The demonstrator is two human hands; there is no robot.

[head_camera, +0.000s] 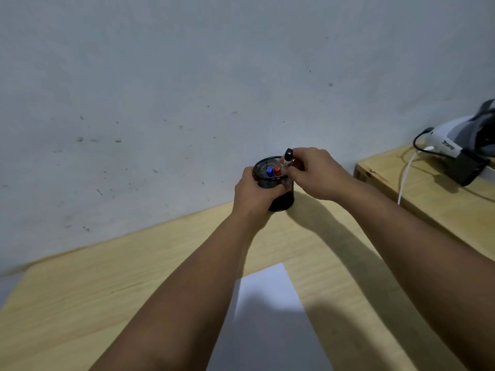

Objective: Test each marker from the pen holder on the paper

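I see my left hand (253, 192) wrapped around the black mesh holder (276, 183), which stands on the wooden desk (107, 290) close to the wall (187, 76). My right hand (316, 172) is at the holder's far rim, fingers pinched on a black-capped marker (288, 156) that stands upright, its cap above the rim and its lower end hidden behind the mesh and my fingers. Inside the holder I count 2 more markers, a blue cap (269, 172) and a red cap (277, 171), side by side and just below the rim. The 2 hands sit close together, one on each side of the holder. The paper (267, 317) lies flat on the desk nearer to me, between my forearms, well apart from the holder and partly in shadow. To the right, on a 2nd wooden surface (428, 199), rests a white and grey device (460, 145) with a black cable and a white cable (404, 178) running from it.
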